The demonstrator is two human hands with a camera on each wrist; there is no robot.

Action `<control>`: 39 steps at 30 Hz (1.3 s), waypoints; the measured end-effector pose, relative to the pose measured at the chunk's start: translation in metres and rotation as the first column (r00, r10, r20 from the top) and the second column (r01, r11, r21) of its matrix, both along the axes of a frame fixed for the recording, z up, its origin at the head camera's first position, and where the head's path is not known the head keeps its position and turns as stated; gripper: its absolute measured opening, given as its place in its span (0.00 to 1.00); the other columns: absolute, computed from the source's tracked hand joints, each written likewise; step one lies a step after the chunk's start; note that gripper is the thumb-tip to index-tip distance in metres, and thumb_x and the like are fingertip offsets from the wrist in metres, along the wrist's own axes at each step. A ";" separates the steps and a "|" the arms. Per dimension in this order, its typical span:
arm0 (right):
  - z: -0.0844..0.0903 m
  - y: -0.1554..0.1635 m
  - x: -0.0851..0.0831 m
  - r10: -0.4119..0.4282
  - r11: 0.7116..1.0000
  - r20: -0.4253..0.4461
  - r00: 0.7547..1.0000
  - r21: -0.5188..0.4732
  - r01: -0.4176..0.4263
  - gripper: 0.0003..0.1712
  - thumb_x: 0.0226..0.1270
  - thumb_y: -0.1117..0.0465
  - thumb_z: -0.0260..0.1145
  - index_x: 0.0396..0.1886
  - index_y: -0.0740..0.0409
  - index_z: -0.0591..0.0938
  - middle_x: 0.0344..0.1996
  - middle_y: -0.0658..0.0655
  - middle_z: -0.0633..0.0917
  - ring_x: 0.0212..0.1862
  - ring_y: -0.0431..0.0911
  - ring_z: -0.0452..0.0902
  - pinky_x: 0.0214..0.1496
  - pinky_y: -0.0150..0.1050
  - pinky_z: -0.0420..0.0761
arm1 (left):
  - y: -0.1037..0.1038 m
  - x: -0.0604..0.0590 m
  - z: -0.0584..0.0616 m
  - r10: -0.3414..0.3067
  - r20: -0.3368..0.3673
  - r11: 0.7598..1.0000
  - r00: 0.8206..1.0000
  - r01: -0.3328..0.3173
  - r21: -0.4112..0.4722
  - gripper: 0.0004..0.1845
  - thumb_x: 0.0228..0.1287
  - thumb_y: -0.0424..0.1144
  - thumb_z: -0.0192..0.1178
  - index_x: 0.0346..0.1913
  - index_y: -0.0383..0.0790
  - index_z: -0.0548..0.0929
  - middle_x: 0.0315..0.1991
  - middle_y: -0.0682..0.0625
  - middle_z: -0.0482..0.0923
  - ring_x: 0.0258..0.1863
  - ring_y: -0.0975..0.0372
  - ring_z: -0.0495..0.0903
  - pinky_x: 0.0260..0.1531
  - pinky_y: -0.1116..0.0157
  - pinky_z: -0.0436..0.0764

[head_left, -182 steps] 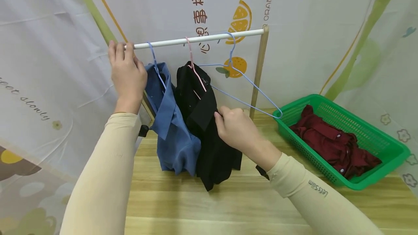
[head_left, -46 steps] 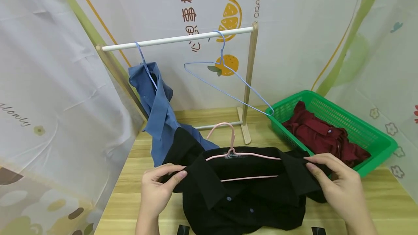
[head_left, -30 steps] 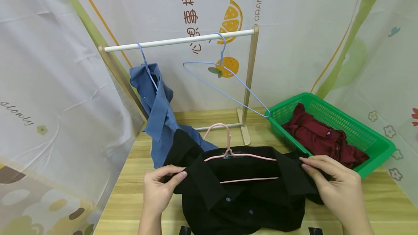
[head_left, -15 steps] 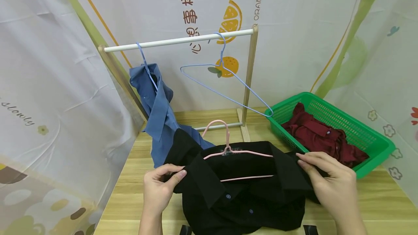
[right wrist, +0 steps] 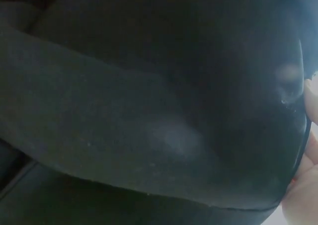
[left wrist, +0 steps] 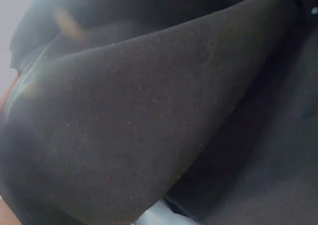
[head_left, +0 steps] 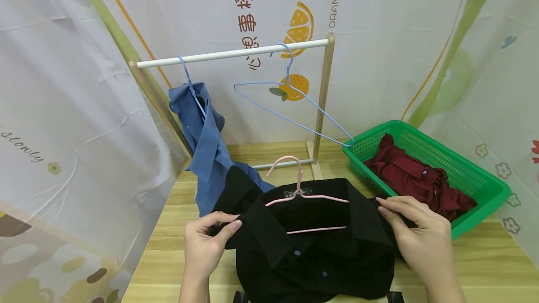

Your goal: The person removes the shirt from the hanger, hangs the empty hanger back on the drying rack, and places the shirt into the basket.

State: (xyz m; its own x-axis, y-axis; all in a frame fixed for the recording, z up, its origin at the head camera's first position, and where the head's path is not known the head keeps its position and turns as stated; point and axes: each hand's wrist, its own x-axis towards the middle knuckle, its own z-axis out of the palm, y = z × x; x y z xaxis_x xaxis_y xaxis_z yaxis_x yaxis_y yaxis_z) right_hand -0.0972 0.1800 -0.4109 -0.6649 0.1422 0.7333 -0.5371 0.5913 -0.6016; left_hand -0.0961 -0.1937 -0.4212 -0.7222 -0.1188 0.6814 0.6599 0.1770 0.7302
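We see the left hand pinching the left shoulder of a black shirt lying on the wooden tabletop. Between our two sets of fingers, a pink hanger sits inside the collar. The right hand grips the right shoulder. Beyond it stands a green basket.

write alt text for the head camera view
Two hands, left hand and right hand, pinch the shoulders of a black shirt on a pink hanger over a wooden table. Behind: a rack, blue shirt, green basket.
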 end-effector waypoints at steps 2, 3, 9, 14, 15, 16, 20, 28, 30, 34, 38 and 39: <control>-0.001 -0.002 0.000 0.004 1.000 -0.004 1.000 -0.002 -0.004 0.23 0.45 0.86 0.79 0.37 0.60 0.95 0.36 0.31 0.86 0.44 0.19 0.80 0.51 0.12 0.75 | 0.001 0.000 0.000 -0.010 0.007 1.000 1.000 0.010 0.005 0.17 0.45 0.09 0.70 0.31 0.33 0.92 0.27 0.57 0.91 0.15 0.70 0.69 0.12 0.65 0.63; -0.001 -0.003 0.000 0.006 1.000 -0.003 1.000 -0.002 -0.006 0.22 0.46 0.86 0.79 0.37 0.59 0.95 0.36 0.33 0.87 0.44 0.20 0.80 0.51 0.12 0.75 | 0.002 0.000 0.000 -0.009 0.012 1.000 1.000 0.009 0.004 0.17 0.45 0.09 0.70 0.31 0.32 0.92 0.26 0.56 0.90 0.14 0.69 0.67 0.12 0.65 0.63; -0.001 -0.010 0.000 -0.012 1.000 0.016 1.000 -0.014 0.012 0.19 0.50 0.82 0.79 0.37 0.58 0.95 0.33 0.41 0.91 0.44 0.20 0.80 0.50 0.12 0.75 | 0.005 0.001 0.002 0.023 0.035 0.999 0.999 -0.022 -0.031 0.15 0.46 0.11 0.72 0.31 0.32 0.92 0.23 0.52 0.89 0.14 0.69 0.68 0.12 0.67 0.65; -0.002 -0.015 -0.001 -0.024 0.999 -0.002 1.000 -0.043 0.024 0.19 0.49 0.83 0.79 0.36 0.59 0.95 0.35 0.33 0.88 0.44 0.20 0.80 0.50 0.13 0.75 | 0.007 0.001 0.002 0.032 0.038 0.999 0.999 -0.030 -0.040 0.15 0.46 0.11 0.72 0.31 0.32 0.92 0.23 0.52 0.89 0.14 0.69 0.66 0.12 0.68 0.64; -0.002 -0.015 -0.002 -0.025 0.999 -0.007 1.000 -0.048 0.024 0.19 0.49 0.83 0.79 0.36 0.60 0.95 0.35 0.32 0.88 0.44 0.20 0.80 0.49 0.13 0.75 | 0.008 0.001 0.003 0.028 0.037 0.999 0.999 -0.026 -0.036 0.14 0.47 0.11 0.72 0.31 0.32 0.92 0.24 0.52 0.89 0.14 0.68 0.67 0.12 0.67 0.64; -0.001 -0.016 -0.002 -0.024 0.998 -0.015 1.000 -0.054 0.024 0.19 0.49 0.84 0.79 0.36 0.60 0.95 0.35 0.31 0.88 0.44 0.20 0.80 0.49 0.14 0.74 | 0.008 0.001 0.003 0.026 0.037 0.999 0.999 -0.024 -0.034 0.14 0.47 0.11 0.72 0.31 0.32 0.92 0.24 0.53 0.90 0.14 0.69 0.67 0.12 0.67 0.64; 0.001 -0.020 -0.002 -0.038 0.997 -0.030 0.999 -0.066 0.036 0.19 0.49 0.84 0.78 0.36 0.61 0.95 0.34 0.34 0.89 0.43 0.21 0.79 0.48 0.15 0.74 | 0.010 0.000 0.004 0.005 0.029 1.000 1.000 -0.004 -0.014 0.15 0.47 0.10 0.71 0.31 0.31 0.92 0.25 0.55 0.90 0.15 0.69 0.68 0.12 0.66 0.64; 0.002 -0.026 0.001 0.015 1.000 -0.016 1.000 -0.016 -0.015 0.21 0.50 0.84 0.77 0.39 0.58 0.95 0.33 0.50 0.90 0.44 0.23 0.79 0.48 0.16 0.75 | 0.009 0.001 0.001 -0.029 -0.006 0.999 1.000 0.029 -0.020 0.16 0.47 0.09 0.70 0.32 0.32 0.92 0.28 0.53 0.92 0.20 0.69 0.80 0.15 0.67 0.71; 0.001 -0.025 0.001 0.044 0.999 -0.005 0.999 0.014 -0.044 0.22 0.51 0.84 0.77 0.40 0.56 0.94 0.34 0.49 0.90 0.43 0.24 0.80 0.46 0.17 0.75 | 0.007 0.001 0.002 -0.014 -0.015 0.999 1.000 0.013 -0.034 0.16 0.46 0.10 0.71 0.32 0.32 0.92 0.29 0.53 0.92 0.19 0.70 0.77 0.15 0.67 0.70; -0.001 -0.021 0.002 0.130 0.988 0.018 0.991 0.078 -0.131 0.23 0.57 0.84 0.73 0.46 0.57 0.93 0.39 0.50 0.90 0.46 0.26 0.81 0.51 0.17 0.76 | 0.003 0.002 0.003 0.026 -0.019 0.998 0.999 -0.027 -0.062 0.16 0.46 0.10 0.72 0.32 0.33 0.92 0.29 0.55 0.92 0.18 0.70 0.75 0.15 0.67 0.68; -0.003 -0.010 0.002 0.240 0.961 0.059 0.969 0.126 -0.245 0.27 0.61 0.87 0.64 0.51 0.58 0.91 0.45 0.52 0.90 0.52 0.27 0.81 0.58 0.16 0.76 | -0.002 0.003 0.007 0.055 0.016 0.995 0.998 -0.054 -0.084 0.15 0.46 0.11 0.73 0.31 0.33 0.93 0.28 0.54 0.92 0.23 0.71 0.82 0.23 0.70 0.77; -0.003 -0.008 0.001 0.252 0.956 0.066 0.966 0.139 -0.259 0.28 0.61 0.88 0.64 0.52 0.58 0.91 0.45 0.52 0.91 0.53 0.26 0.81 0.58 0.16 0.76 | -0.003 0.004 0.008 0.057 0.030 0.995 0.998 -0.054 -0.089 0.14 0.46 0.11 0.73 0.31 0.32 0.93 0.28 0.55 0.92 0.25 0.70 0.84 0.25 0.71 0.79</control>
State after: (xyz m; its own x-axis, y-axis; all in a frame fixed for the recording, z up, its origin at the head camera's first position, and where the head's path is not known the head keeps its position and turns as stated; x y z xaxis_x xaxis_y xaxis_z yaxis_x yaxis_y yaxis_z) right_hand -0.0964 0.1723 -0.4137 -0.6990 -0.1424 0.7008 -0.6550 0.5209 -0.5475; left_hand -0.0925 -0.1971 -0.4131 -0.7383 -0.0997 0.6671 0.6232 0.2776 0.7312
